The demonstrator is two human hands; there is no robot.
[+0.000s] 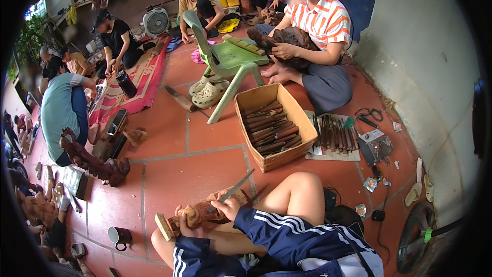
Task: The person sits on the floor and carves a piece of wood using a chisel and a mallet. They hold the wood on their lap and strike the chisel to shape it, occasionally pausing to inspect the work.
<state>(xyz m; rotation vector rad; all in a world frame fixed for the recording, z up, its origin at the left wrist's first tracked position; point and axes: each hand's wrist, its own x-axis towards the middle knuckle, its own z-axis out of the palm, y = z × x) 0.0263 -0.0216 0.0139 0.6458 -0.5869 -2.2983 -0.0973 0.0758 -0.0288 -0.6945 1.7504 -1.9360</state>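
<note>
Across my lap lies a brown wood carving (197, 214) with visible grain and a pale block-like end on the left. My left hand (187, 229) is closed around its left part, fingers curled over the rounded wood. In my right hand (229, 208) is a long, narrow grey metal file (237, 184), pointing up and to the right. Its lower end reaches the carving's upper side near my fingers; whether it touches the wood, I cannot tell.
Ahead stands a wooden box (279, 161) of wood-handled tools, beside more tools (338, 136) on paper. A black-and-grey box (375, 146) with a cable sits right. A mug (119, 237) and dark carving (95, 161) lie left. A green chair (230, 56) and several people are farther off.
</note>
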